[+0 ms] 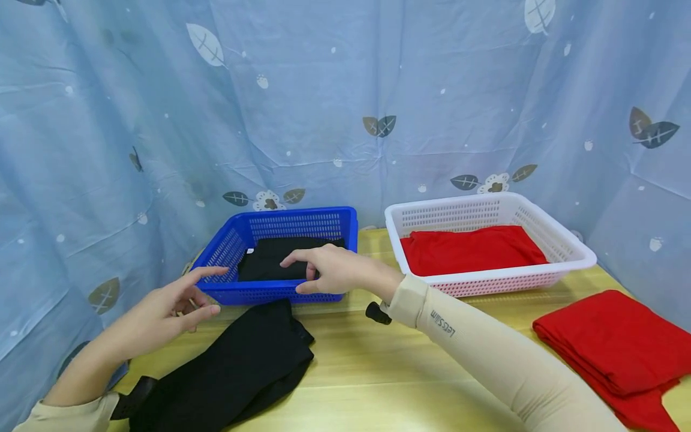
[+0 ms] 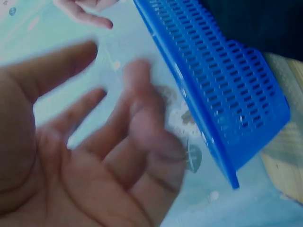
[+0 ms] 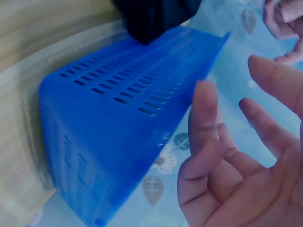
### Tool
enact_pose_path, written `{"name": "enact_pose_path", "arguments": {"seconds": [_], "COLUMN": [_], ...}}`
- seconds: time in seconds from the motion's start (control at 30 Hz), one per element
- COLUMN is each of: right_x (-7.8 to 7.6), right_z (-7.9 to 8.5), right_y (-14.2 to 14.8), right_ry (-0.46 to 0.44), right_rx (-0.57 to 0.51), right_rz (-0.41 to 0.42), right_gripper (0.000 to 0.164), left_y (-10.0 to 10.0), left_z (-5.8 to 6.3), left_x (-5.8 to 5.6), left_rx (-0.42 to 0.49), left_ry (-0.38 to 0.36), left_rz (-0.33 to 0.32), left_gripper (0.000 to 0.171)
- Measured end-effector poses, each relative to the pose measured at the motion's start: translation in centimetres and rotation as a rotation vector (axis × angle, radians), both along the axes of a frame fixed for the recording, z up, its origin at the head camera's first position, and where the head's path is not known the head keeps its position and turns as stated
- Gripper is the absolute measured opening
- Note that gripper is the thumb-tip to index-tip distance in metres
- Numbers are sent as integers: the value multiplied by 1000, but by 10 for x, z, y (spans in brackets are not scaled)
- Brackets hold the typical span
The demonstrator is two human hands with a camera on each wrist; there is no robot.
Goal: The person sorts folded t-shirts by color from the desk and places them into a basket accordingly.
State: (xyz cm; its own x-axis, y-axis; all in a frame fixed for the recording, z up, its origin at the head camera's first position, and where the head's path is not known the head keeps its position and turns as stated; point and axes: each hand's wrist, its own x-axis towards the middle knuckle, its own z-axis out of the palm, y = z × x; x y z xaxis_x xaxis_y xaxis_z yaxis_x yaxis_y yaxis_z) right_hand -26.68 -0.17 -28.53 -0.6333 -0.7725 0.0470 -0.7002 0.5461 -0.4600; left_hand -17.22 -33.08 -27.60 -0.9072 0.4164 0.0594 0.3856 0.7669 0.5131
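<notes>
1. Black garment (image 1: 275,255) inside blue basket (image 1: 286,293), lying flat, white label (image 1: 250,251) at its left edge
2. Left hand (image 1: 162,312) and right hand (image 1: 337,268) both empty, fingers loosely bent, poised at blue basket's near side, partly hiding it
3. Second black garment (image 1: 232,372) on wood-grain table (image 1: 372,372), just before blue basket, near left hand
4. To the right, white basket (image 1: 507,273) with red garment (image 1: 475,249) inside, folded red cloth (image 1: 610,342) nearby
5. Right sleeve (image 1: 486,360) across wood-grain table, hiding part of it; leaf-print curtain (image 1: 324,120) behind
</notes>
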Motion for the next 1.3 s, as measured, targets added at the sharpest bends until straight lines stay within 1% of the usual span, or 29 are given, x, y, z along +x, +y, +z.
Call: {"name": "enact_pose_path", "arguments": {"seconds": [0.13, 0.27, 0.33, 0.43, 0.57, 0.67, 0.73, 0.77, 0.87, 0.97, 1.07, 1.13, 1.2, 1.3], "right_x": [7, 13, 15, 17, 19, 20, 21, 21, 20, 20, 19, 19, 20, 20], "right_z": [3, 2, -1, -6, -13, -18, -22, -24, -31, -37, -41, -43, -45, -46], "right_y": [2, 1, 1, 1, -1, -4, -7, -8, -12, -16, -19, -21, -23, -25], "right_ry": [-32, -89, -109, -154, -246, -299, -317, -325, -346, -358, -350, -329, -311, -281], "right_rx": [12, 34, 53, 82, 115, 136, 148, 155, 167, 173, 178, 189, 200, 221], "right_rz": [43, 102, 124, 138, 151, 164, 172, 174, 187, 194, 202, 207, 210, 208], "right_gripper": [59, 60, 59, 58, 60, 63, 64, 64, 65, 65, 63, 60, 56, 51], "left_y": [-9, -17, -22, -30, -43, -54, -61, -63, -69, -72, -75, -76, -76, -74], "left_z": [-5, -15, -20, -26, -35, -43, -48, -50, -55, -58, -60, -61, -62, -63], "left_x": [9, 18, 22, 27, 33, 37, 40, 42, 48, 54, 58, 59, 60, 59], "left_rx": [-2, 5, 23, 36, 54, 93, 115, 118, 100, 70, 73, 84, 93, 88], "left_ry": [-119, -183, -215, -277, -361, -417, -459, -468, -499, -496, -474, -450, -449, -471], "left_rz": [-90, -145, -169, -182, -178, -193, -191, -190, -140, -103, -125, -165, -186, -173], "left_gripper": [68, 68, 66, 65, 62, 58, 57, 56, 55, 51, 49, 53, 54, 47]}}
